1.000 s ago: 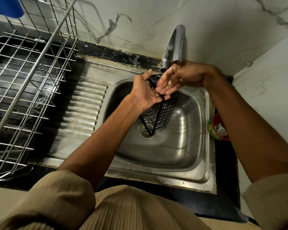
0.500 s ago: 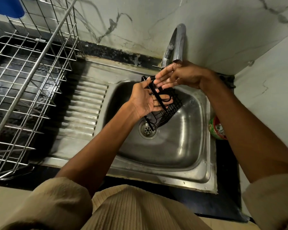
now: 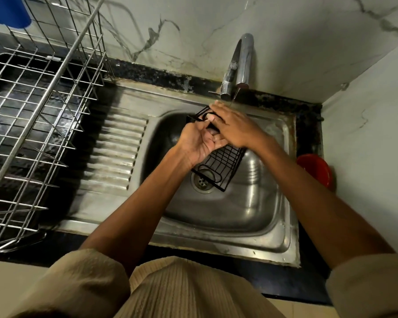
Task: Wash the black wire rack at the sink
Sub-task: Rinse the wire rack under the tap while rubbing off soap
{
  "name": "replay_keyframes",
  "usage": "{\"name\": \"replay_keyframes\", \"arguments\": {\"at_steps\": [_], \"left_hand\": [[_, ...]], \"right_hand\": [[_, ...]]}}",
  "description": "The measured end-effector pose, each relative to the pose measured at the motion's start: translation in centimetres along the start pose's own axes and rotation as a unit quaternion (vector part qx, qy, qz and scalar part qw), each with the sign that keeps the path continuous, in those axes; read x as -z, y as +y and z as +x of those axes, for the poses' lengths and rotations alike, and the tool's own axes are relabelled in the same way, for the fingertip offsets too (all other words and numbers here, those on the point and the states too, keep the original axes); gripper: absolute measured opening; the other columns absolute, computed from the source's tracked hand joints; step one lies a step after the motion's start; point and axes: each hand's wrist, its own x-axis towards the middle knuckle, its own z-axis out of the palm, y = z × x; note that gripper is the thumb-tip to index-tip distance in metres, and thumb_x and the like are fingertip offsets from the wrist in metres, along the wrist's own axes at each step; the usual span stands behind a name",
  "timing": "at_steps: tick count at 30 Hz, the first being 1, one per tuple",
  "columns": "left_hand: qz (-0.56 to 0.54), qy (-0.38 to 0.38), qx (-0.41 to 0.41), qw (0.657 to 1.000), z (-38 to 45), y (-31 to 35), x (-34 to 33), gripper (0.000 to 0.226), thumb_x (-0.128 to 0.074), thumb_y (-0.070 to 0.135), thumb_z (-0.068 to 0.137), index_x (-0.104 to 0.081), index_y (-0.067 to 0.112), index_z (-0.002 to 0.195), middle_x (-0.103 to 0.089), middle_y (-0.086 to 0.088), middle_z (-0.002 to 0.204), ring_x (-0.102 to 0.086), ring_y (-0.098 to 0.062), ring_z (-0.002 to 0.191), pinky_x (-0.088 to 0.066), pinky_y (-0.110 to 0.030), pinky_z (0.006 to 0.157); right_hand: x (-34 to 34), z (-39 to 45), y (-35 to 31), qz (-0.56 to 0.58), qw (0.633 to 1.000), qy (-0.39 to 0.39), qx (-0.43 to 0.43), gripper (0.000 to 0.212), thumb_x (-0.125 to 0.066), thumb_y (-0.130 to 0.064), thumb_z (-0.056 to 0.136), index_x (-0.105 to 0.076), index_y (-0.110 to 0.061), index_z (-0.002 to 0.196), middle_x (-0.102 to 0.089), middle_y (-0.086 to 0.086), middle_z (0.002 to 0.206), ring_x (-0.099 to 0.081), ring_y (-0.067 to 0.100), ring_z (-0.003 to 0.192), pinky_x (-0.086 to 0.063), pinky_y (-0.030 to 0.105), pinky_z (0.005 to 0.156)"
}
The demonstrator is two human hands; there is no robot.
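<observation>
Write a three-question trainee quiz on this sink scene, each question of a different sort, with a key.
1. True or false: the black wire rack lies flat on the ribbed drainboard.
2. Multiple choice: what stands at the right edge of the sink? A) a red container B) a yellow sponge C) a glass bottle
3. Fill in: the left hand holds the rack in its grip while the right hand lies over the rack's upper end, just below the ____.

Key: 1 false, it is held over the basin; 2 A, the red container; 3 tap.
</observation>
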Motion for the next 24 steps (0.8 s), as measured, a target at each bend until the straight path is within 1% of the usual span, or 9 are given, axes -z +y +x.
{"name": "replay_keyframes", "arguments": {"at_steps": [2, 6, 9, 11, 15, 17, 19, 21, 24], "left_hand": [[-0.024, -0.008, -0.002, 1.0, 0.0, -0.6, -0.4, 0.038, -0.024, 0.02, 0.109, -0.057, 0.003, 0.115, -0.068, -0.024, 0.116, -0.069, -0.033, 0.106, -0.051, -0.051, 0.098], [-0.056, 0.021, -0.029, 0.998, -0.4, -0.6, -1.1, 0.038, -0.027, 0.017, 0.11, -0.062, 0.006, 0.1, -0.071, -0.021, 0.086, -0.067, -0.021, 0.064, -0.059, -0.031, 0.055], [-0.074, 0.021, -0.027, 0.997, -0.6, -0.4, -1.2, 0.056, -0.02, 0.024, 0.112, -0.063, -0.012, 0.109, -0.061, -0.034, 0.125, -0.064, -0.039, 0.115, -0.057, -0.041, 0.086], [-0.092, 0.024, -0.035, 0.995, -0.5, -0.6, -1.3, 0.054, -0.017, 0.026, 0.112, -0.049, -0.016, 0.125, -0.054, -0.036, 0.134, -0.049, -0.043, 0.136, -0.056, -0.047, 0.09], [-0.125, 0.029, -0.05, 0.99, -0.3, -0.6, -0.9, 0.055, -0.02, 0.026, 0.112, -0.065, -0.006, 0.117, -0.052, -0.039, 0.135, -0.048, -0.045, 0.136, -0.054, -0.051, 0.095], [-0.13, 0.027, -0.06, 0.989, -0.4, -0.3, -0.7, 0.045, -0.02, 0.026, 0.112, -0.055, 0.004, 0.132, -0.053, -0.039, 0.135, -0.059, -0.047, 0.123, -0.058, -0.051, 0.085], [-0.117, 0.03, -0.074, 0.99, -0.6, -0.3, -0.2, 0.034, -0.02, 0.024, 0.113, -0.047, 0.013, 0.131, -0.063, -0.038, 0.118, -0.07, -0.045, 0.102, -0.062, -0.049, 0.071], [-0.066, 0.024, -0.081, 0.994, -0.8, -0.6, 0.1, 0.029, -0.02, 0.022, 0.113, -0.046, 0.012, 0.123, -0.066, -0.034, 0.109, -0.069, -0.042, 0.103, -0.063, -0.047, 0.068], [0.034, 0.021, -0.104, 0.994, -1.4, -1.1, 0.0, 0.029, -0.026, 0.014, 0.112, -0.042, 0.018, 0.135, -0.069, -0.029, 0.104, -0.075, -0.034, 0.086, -0.063, -0.044, 0.068]], "right_hand": [[0.4, -0.8, 0.5, 0.026, 0.999, -0.01, -0.047, 0.058, -0.028, -0.05, 0.106, -0.019, -0.028, 0.158, -0.013, -0.002, 0.166, -0.014, 0.021, 0.153, -0.014, 0.041, 0.122], [-0.5, -3.8, 0.4, -0.033, 0.999, 0.016, -0.007, 0.063, -0.029, -0.048, 0.106, -0.007, -0.023, 0.16, -0.002, -0.003, 0.167, -0.003, 0.015, 0.153, -0.007, 0.04, 0.124], [-1.0, -4.5, 2.0, -0.034, 0.997, 0.069, -0.03, 0.065, -0.031, -0.051, 0.105, -0.006, -0.026, 0.16, 0.002, -0.004, 0.167, -0.002, 0.017, 0.154, -0.008, 0.048, 0.124], [-1.1, -4.5, 2.1, 0.034, 0.994, 0.071, -0.076, 0.07, -0.033, -0.056, 0.103, -0.004, -0.028, 0.16, 0.007, -0.005, 0.167, -0.002, 0.02, 0.154, -0.011, 0.052, 0.123], [-2.2, -5.8, -0.1, 0.108, 0.989, 0.072, -0.075, 0.079, -0.037, -0.055, 0.101, 0.009, -0.026, 0.158, 0.015, -0.001, 0.166, -0.001, 0.025, 0.153, -0.009, 0.048, 0.117], [-2.7, -6.8, -0.9, 0.087, 0.992, 0.072, -0.052, 0.082, -0.039, -0.053, 0.102, 0.011, -0.022, 0.158, 0.005, 0.003, 0.167, -0.009, 0.025, 0.153, -0.012, 0.042, 0.116], [-2.7, -7.5, -1.2, 0.011, 0.994, 0.099, -0.048, 0.075, -0.042, -0.047, 0.103, -0.004, -0.015, 0.159, -0.033, 0.014, 0.159, -0.04, 0.03, 0.141, -0.036, 0.042, 0.111], [-2.2, -7.8, -1.2, -0.084, 0.974, 0.21, -0.023, 0.052, -0.046, -0.038, 0.102, -0.043, -0.013, 0.148, -0.071, 0.014, 0.112, -0.069, 0.031, 0.096, -0.052, 0.035, 0.075], [-0.7, -7.3, -1.6, -0.06, 0.942, 0.328, -0.037, 0.023, -0.052, -0.03, 0.098, -0.073, -0.02, 0.095, -0.064, -0.002, 0.067, -0.058, 0.014, 0.054, -0.027, 0.017, 0.049]]}}
